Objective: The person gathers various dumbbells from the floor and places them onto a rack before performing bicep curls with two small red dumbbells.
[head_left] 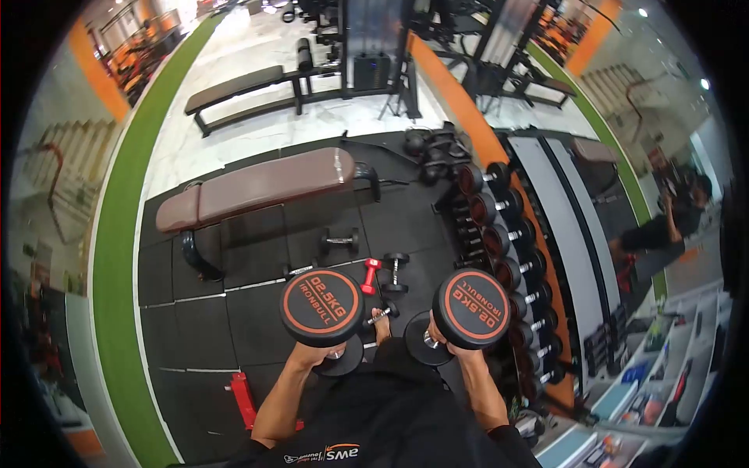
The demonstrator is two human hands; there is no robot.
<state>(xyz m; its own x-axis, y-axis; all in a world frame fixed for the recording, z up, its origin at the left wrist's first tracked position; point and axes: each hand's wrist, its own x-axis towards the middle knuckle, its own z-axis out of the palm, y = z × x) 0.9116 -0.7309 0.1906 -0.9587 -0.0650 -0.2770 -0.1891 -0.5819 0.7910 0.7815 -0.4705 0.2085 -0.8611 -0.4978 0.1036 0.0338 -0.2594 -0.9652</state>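
My left hand [310, 355] is wrapped round the handle of a round-headed dumbbell [321, 306] marked 02.5KG IRONBULL in orange. My right hand [459, 351] grips a matching dumbbell [471, 309]. Both dumbbells are held up in front of my black shirt [390, 421], apart from each other, with their printed end faces toward the camera. The heads hide most of my fingers. Below, between the two weights, small dumbbells lie on the floor: a red one [371, 276], a black one [395, 272] and another with a metal handle [380, 313] near my foot.
A brown padded bench [257, 189] stands ahead on black mats [265, 327]. A black dumbbell [339, 239] lies beside it. A rack of dumbbells [511, 273] runs along the right. A red object [243, 399] lies at lower left, near green turf [129, 210]. Weight machines [374, 62] stand behind.
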